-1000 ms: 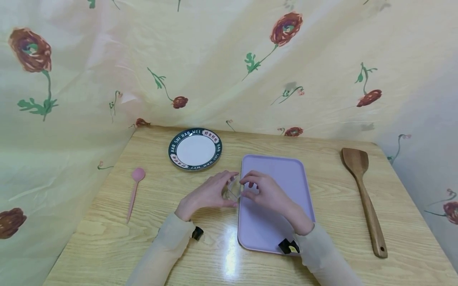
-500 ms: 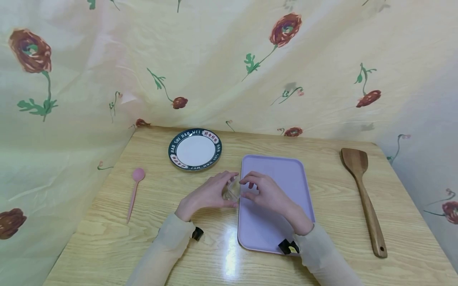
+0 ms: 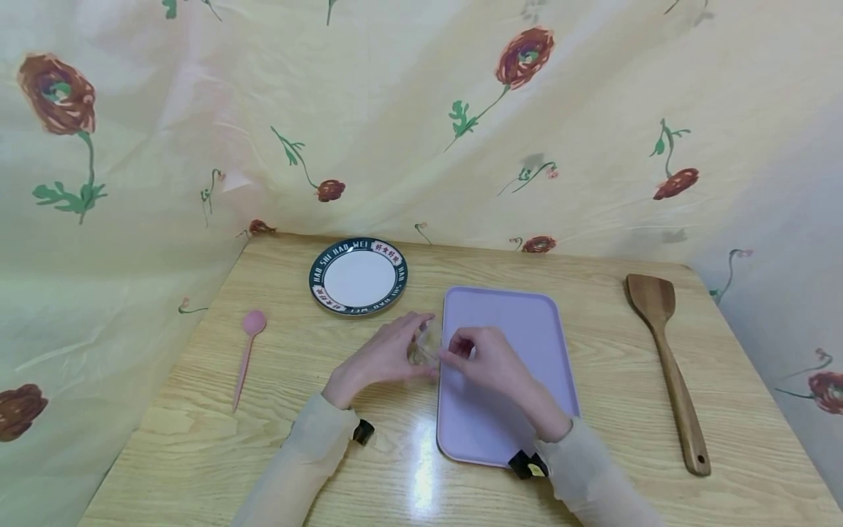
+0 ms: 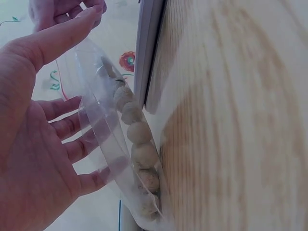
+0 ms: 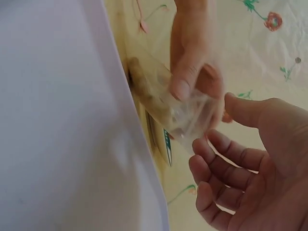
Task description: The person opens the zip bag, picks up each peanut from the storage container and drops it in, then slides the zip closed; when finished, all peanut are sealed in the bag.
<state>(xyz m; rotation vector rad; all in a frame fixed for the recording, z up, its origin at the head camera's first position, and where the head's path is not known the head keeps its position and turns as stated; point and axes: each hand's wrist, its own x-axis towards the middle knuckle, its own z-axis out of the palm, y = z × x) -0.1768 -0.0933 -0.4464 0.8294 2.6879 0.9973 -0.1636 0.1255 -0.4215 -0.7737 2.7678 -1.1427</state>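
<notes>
A clear plastic bag with several round tan balls in it stands beside the left edge of the lilac tray. My left hand holds the bag, its thumb on one side and its fingers spread behind. In the right wrist view the same bag reaches up to my right hand. That hand's fingers are loosely bent, its fingertips by the bag's upper edge and the thumb apart from them. From the head view, my right hand hovers over the tray and partly hides the bag.
A white plate with a dark patterned rim lies behind my left hand. At the left is a pink spoon, and at the right a wooden spatula. A flowered cloth hangs behind the wooden table.
My right hand's thumb and fingers have drawn closer together, and the hand has shifted slightly right and down. My left hand stays almost still around the bag.
</notes>
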